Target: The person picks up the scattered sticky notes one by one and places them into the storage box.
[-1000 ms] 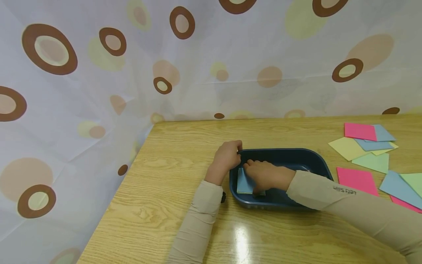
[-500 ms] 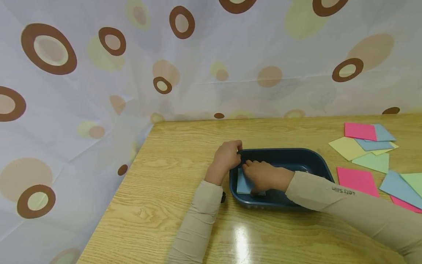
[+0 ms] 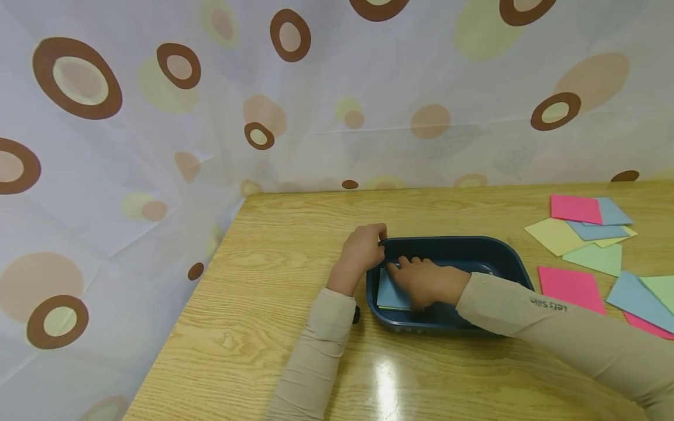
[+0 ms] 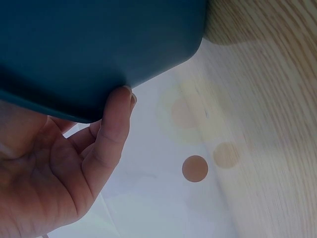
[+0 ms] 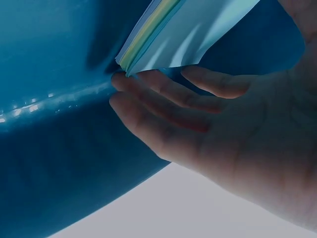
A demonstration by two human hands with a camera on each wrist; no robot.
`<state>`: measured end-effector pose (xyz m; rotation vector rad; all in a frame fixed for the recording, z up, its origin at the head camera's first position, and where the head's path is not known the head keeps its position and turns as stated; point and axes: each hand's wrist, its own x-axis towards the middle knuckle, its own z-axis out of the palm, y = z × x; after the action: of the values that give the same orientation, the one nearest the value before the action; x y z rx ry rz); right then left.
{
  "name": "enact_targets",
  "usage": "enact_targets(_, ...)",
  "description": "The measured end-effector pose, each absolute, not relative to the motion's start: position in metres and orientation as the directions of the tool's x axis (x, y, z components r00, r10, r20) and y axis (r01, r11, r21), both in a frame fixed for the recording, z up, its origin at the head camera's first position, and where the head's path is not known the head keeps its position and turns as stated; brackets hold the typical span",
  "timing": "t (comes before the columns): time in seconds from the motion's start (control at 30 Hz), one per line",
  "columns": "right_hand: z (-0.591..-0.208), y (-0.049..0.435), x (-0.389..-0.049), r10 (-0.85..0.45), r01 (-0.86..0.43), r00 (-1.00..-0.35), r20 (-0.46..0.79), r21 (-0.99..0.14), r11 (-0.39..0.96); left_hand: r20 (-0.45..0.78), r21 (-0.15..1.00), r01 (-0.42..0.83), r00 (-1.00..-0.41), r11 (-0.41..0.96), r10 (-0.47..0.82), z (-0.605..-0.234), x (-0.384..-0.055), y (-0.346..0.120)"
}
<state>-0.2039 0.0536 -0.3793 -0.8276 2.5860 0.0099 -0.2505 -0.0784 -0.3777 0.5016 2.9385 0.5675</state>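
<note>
The left hand [image 3: 360, 251] grasped the rim of the blue bin [image 3: 466, 251] at its far left corner, fingers curled around it. Inside, the right hand [image 3: 429, 283] was released, its fingers loosely extended over the paper stack [image 3: 391, 292] and the tips at the stack's edge. The stack lay at the bin's left end, a blue sheet on top. Pink, blue, yellow and green papers [image 3: 571, 286] lay on the table [image 3: 274, 292], right of the bin.
</note>
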Motion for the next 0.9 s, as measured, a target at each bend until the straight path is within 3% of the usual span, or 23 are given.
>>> enact_targets(0.67,-0.376,0.058,-0.204,-0.558,-0.555,-0.727,-0.400,-0.135,0.821,-0.045,0.386,0.298,-0.939,0.873,0.340,-0.375,-0.249,-0.077)
enact_targets(0.9,-0.364,0.065,-0.200,-0.636,-0.628,-0.739,-0.220,-0.116,0.770,-0.047,0.380,0.291,-0.942,0.878,0.333,-0.377,-0.250,-0.077)
